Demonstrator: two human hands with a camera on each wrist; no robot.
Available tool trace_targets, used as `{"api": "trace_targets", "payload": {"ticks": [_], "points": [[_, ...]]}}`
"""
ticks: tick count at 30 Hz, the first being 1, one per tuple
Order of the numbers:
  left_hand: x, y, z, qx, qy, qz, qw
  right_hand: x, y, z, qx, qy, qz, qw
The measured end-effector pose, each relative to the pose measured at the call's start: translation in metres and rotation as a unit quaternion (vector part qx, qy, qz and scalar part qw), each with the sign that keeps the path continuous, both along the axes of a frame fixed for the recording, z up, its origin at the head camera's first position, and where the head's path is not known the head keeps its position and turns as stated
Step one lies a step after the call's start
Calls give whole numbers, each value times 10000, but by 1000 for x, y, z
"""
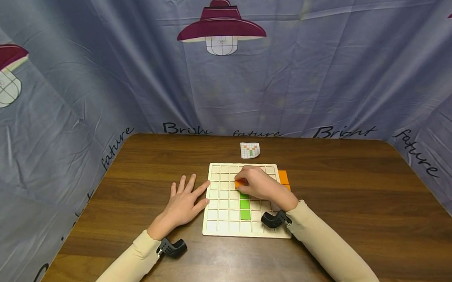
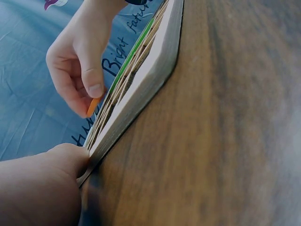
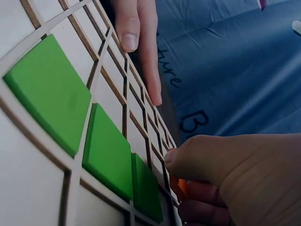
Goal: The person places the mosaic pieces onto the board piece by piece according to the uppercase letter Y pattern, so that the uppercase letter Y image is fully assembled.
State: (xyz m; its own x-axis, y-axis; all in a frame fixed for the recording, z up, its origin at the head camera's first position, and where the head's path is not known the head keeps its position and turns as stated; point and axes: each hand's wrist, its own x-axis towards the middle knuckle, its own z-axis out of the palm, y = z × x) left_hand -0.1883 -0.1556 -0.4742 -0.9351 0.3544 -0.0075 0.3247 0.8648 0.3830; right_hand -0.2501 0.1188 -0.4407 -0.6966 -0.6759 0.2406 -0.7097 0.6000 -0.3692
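A pale wooden grid board [image 1: 224, 227] lies on the table, with several green square tiles [image 1: 245, 215] in one column of its cells. My right hand [image 1: 258, 182] is over the upper middle of the board and pinches an orange square tile [image 1: 239, 184] between thumb and fingers, just beyond the green column. The right wrist view shows that orange tile [image 3: 180, 187] partly hidden by the fingers. My left hand [image 1: 181, 205] rests on the table with fingers spread, index finger and thumb touching the board's left edge.
More orange tiles [image 1: 283, 177] lie beside the board's right edge, partly behind the right forearm. Beyond the board is a small paper card [image 1: 250, 150] printed with a coloured grid pattern. A blue-grey curtain [image 1: 224, 91] hangs around the wooden table [image 1: 362, 202].
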Motion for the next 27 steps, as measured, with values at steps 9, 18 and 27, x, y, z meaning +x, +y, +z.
{"api": "trace_targets", "payload": {"ticks": [9, 18, 27], "points": [[0, 1, -1, 8, 16, 18, 10000, -4, -10, -4, 80, -82, 86, 9999], [0, 1, -1, -29, -21, 41, 10000, -4, -12, -5, 110, -82, 73, 9999], [-1, 1, -1, -27, -76, 63, 9999, -4, -14, -7, 55, -76, 15, 10000]]}}
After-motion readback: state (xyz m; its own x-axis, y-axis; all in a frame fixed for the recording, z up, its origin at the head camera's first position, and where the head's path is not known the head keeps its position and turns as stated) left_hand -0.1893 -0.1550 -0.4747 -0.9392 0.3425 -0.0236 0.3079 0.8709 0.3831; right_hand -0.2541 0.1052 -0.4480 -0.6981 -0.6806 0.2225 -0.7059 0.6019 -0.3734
